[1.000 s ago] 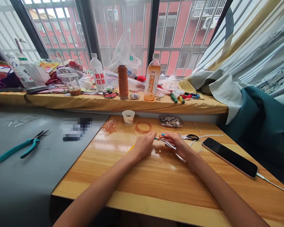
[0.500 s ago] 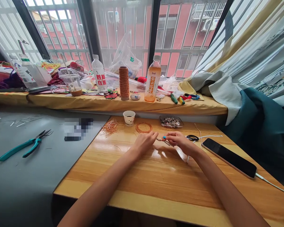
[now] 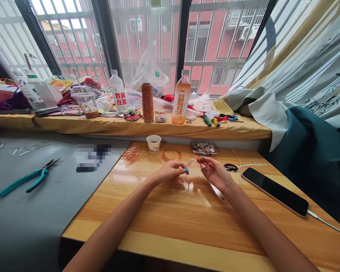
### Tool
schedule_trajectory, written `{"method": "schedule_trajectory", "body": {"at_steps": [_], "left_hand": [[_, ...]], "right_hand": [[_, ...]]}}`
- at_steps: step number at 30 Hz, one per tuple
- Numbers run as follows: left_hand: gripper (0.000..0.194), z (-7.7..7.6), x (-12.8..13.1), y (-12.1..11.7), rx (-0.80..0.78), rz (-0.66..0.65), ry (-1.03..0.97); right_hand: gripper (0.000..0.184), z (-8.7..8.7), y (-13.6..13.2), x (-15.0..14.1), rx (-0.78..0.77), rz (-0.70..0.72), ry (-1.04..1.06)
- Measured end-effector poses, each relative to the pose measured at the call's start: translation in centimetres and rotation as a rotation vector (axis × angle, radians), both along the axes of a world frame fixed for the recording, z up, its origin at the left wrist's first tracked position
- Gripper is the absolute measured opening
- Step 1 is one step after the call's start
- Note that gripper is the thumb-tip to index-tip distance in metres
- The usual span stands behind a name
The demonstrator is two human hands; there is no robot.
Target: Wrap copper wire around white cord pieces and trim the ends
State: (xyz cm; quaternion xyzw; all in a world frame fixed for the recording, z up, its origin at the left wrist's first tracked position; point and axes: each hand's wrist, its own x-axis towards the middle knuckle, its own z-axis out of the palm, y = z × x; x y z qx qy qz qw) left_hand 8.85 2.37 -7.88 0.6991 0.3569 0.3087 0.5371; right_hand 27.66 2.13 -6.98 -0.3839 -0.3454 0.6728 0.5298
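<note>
Both hands hover over the middle of the wooden table [image 3: 187,219]. My left hand [image 3: 171,170] is curled, its fingertips pinched near a small pale piece [image 3: 190,162] held between the two hands. My right hand [image 3: 214,170] is turned palm up with fingers bent, pinching the other end of that small piece. What the piece is, I cannot make out. A coil of copper wire [image 3: 171,154] lies just beyond the hands, and a bundle of cut copper strands [image 3: 131,154] lies to its left.
A small paper cup [image 3: 153,143] and a tray of small parts [image 3: 204,147] stand at the table's far edge. Black scissors [image 3: 231,166], a white cord and a phone [image 3: 275,190] lie to the right. Teal pliers [image 3: 25,180] rest on the grey table at left. Bottles and a thread spool [image 3: 147,102] crowd the sill.
Both hands have lifted slightly and turned. My right hand rolled palm up, and the thin tool seen in it earlier no longer shows.
</note>
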Motion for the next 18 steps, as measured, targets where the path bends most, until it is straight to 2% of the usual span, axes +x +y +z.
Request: {"method": "schedule_trajectory", "body": {"at_steps": [4,8,12,18], "left_hand": [[0.020,1.2,0.5,-1.2,-0.050,0.045,-0.282],[0.014,2.0,0.9,-2.4,-0.141,0.059,-0.520],[0.013,1.9,1.0,-2.4,-0.242,-0.015,-0.614],[0.016,1.0,1.2,-1.9,-0.301,-0.035,-0.624]], "right_hand": [[0.012,0.0,-0.1,-0.2,-0.073,0.021,0.083],[0.012,-0.3,-0.5,-1.1,-0.109,0.045,0.076],[0.013,-0.2,-0.9,-1.8,-0.079,0.049,0.102],[0.006,0.5,-1.7,-2.2,0.106,0.139,0.142]]}}
